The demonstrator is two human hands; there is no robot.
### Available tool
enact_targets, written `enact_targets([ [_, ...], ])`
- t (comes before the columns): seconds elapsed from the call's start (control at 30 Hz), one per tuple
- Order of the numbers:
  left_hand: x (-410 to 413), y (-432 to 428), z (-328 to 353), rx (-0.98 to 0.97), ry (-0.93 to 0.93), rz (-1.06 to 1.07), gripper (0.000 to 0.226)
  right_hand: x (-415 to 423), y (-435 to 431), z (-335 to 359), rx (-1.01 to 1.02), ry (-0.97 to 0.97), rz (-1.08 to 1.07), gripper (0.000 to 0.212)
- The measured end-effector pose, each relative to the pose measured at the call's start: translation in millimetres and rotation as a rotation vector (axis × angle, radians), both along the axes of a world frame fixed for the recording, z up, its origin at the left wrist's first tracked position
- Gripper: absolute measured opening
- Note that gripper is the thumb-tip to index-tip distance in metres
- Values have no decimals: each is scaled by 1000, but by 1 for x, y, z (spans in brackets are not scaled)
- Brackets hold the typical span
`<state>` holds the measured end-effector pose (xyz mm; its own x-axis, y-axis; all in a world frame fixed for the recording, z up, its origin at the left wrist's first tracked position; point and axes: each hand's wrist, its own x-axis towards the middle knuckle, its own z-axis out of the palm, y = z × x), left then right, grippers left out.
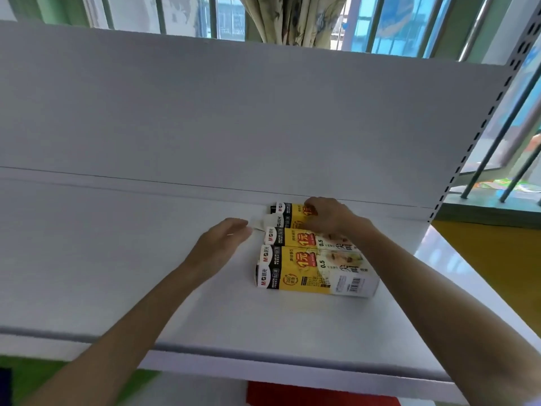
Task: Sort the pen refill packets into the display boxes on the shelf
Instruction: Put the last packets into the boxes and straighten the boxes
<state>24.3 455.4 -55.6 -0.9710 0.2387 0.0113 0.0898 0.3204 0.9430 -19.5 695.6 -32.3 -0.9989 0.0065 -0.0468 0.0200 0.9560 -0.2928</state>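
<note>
On the white shelf (117, 259), to the right of its middle, four boxes (298, 256) lie flat in a row that goes from you toward the back panel (234, 112). They lie side by side with the long sides touching, and their black-and-white ends point to the left.

The front box (310, 273) is nearest to you and shows fully: a yellow middle and a barcode near its right end. Behind it lies the second box (295, 237), then the third box (279, 221). The back box (288, 207) lies close to the back panel.

Your right hand (328, 215) reaches over the right parts of the second and third box. Its fingers are bent down onto the yellow top of the back box. I cannot tell if this grip is grasping the box or only pressing on it.

Your left hand (225, 238) is over the shelf, just left of the row, palm down. Its fingers are nearly straight and loose, so the grip is released and holds nothing. The fingertips point at a white piece (259, 222) at the left end of the third box. It may be a flap or a packet, I cannot tell which, and I cannot tell if the fingertips touch it.

At the right end of the shelf stands a post (480, 136) with a line of holes. Above the back panel you see window bars (377, 24) and a patterned curtain (292, 19).
</note>
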Motion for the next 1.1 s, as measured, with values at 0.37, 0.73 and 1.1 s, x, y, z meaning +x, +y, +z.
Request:
enact_targets([
  [0.37,16,-18,42,129,366,143,54,26,-67,48,-153,703,163,61],
  [0.73,42,-51,64,368,354,-94,39,105,-140,50,-540,875,507,57],
  [1.1,44,-42,52,338,377,-140,72,122,-136,38,-687,782,264,47],
])
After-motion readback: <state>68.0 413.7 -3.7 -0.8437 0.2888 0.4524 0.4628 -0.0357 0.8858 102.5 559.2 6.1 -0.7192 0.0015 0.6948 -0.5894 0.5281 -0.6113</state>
